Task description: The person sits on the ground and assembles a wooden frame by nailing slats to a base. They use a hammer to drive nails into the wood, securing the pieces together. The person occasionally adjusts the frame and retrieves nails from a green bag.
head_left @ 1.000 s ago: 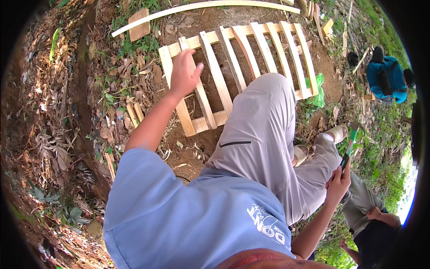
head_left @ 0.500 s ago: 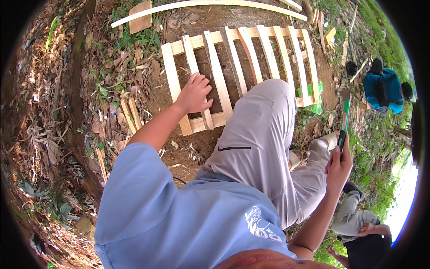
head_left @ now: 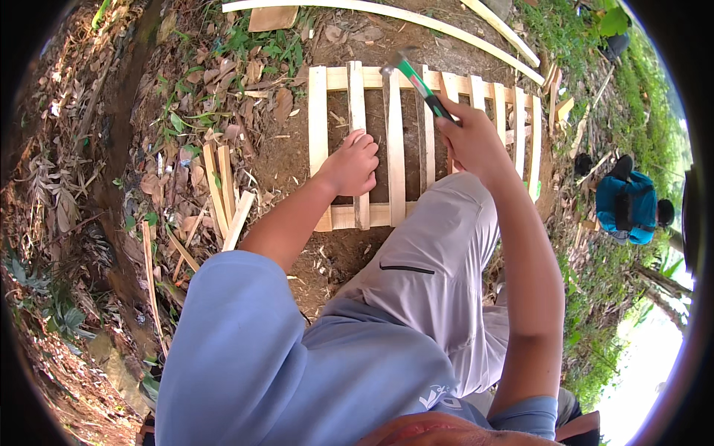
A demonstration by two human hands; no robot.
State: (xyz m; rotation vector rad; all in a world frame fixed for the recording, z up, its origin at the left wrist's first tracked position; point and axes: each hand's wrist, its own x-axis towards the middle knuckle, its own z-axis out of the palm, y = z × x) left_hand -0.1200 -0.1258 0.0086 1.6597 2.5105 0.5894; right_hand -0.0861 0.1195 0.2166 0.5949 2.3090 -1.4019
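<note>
A slatted wooden frame lies on the bare soil, with several pale slats crossing two long rails. My left hand is closed around the second slat from the left, near its middle. Above the frame's far side, my right hand grips a hammer by its black and green handle. The metal head points left and away, over the gap by the third slat. Whether the hammer touches the wood I cannot tell. My bent knee covers part of the near rail.
Loose wood strips lie among dry leaves on the left. Beyond the frame are a long pale strip, another strip and a brown flat piece. A person in teal is off to the right, near grass.
My right hand has swung the hammer from the right side up and left over the frame. The left hand stays on the same slat. My view has shifted somewhat.
</note>
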